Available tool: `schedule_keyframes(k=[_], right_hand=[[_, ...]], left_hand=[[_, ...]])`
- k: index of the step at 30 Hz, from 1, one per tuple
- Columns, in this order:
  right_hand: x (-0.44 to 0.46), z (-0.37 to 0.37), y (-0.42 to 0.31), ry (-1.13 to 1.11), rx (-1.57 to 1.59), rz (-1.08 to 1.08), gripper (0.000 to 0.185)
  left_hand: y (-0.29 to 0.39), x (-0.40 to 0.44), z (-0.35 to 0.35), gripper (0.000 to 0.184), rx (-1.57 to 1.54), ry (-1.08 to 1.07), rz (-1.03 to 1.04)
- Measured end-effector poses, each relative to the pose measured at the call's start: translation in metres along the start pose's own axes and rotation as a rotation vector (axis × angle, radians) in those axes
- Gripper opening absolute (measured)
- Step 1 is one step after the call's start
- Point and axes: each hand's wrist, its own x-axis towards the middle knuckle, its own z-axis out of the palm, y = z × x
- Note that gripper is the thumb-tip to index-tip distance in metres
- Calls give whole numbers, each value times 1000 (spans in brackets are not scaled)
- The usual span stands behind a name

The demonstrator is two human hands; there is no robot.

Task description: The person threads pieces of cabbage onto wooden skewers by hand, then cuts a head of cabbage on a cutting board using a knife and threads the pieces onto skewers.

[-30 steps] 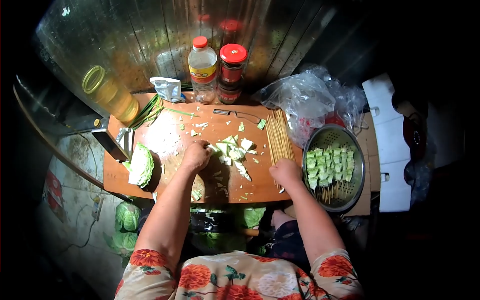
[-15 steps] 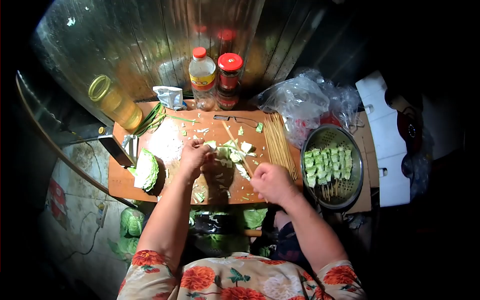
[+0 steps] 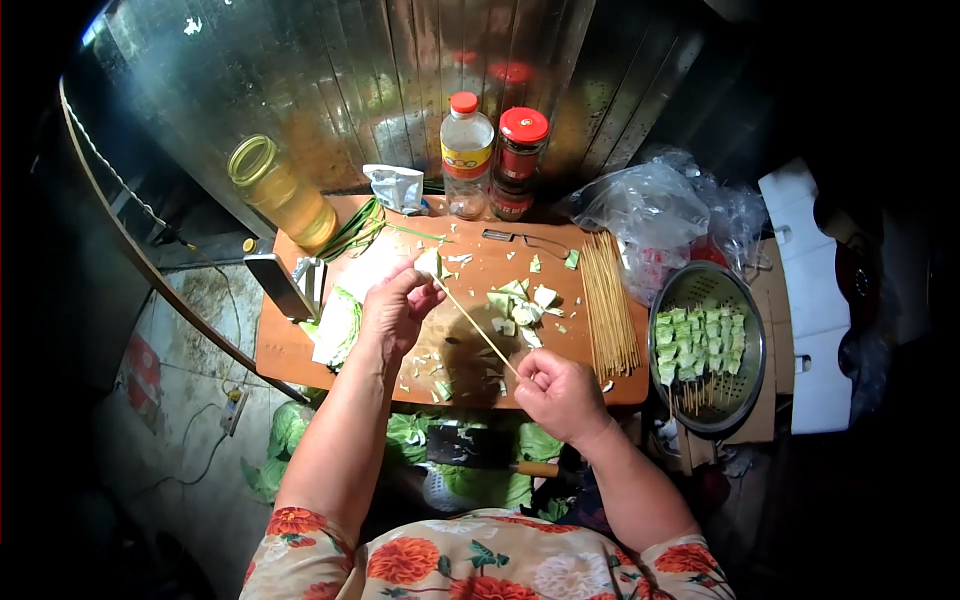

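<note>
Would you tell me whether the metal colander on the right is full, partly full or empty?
Partly full: the colander holds a row of skewered green pieces, with bare perforated metal showing above them.

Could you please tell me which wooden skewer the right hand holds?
The single skewer slanting between right hand and left hand; the others lie bundled on the board or loaded in the colander.

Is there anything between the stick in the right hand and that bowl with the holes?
Only something low: the near ends of the loose sticks lie on the board between the right hand, with its stick, and the bowl. Nothing taller shows there.
</note>
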Motion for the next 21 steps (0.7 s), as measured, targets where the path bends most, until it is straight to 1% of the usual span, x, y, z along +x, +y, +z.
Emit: schedule_keyframes(k=[5, 7, 9, 10, 12, 13, 15, 16, 18, 21], right_hand=[[-3, 10, 4, 2, 37, 7, 1], [-3, 14, 5, 1, 50, -2, 4], [-3, 17, 4, 34, 73, 26, 9], [-3, 18, 4, 34, 72, 27, 9], [-4, 21, 6, 43, 95, 10, 10], [-4, 22, 7, 43, 96, 10, 10], [-5, 25, 9, 41, 197, -27, 8], [-6, 26, 8, 41, 197, -27, 8], [-7, 26, 5, 38, 314, 34, 11], [-9, 27, 6, 22, 403, 7, 9]], left_hand=[[4, 3, -4, 52, 35, -30, 82], [5, 2, -1, 53, 39, -32, 103], [7, -1, 3, 50, 116, -4, 172], [7, -2, 5, 50, 116, -4, 171], [7, -5, 7, 46, 226, -34, 276], [8, -6, 7, 46, 226, -34, 276], [9, -8, 7, 42, 314, -69, 330], [9, -9, 8, 42, 315, -69, 329], [9, -11, 8, 42, 370, -100, 349], [11, -17, 15, 40, 434, -99, 356]])
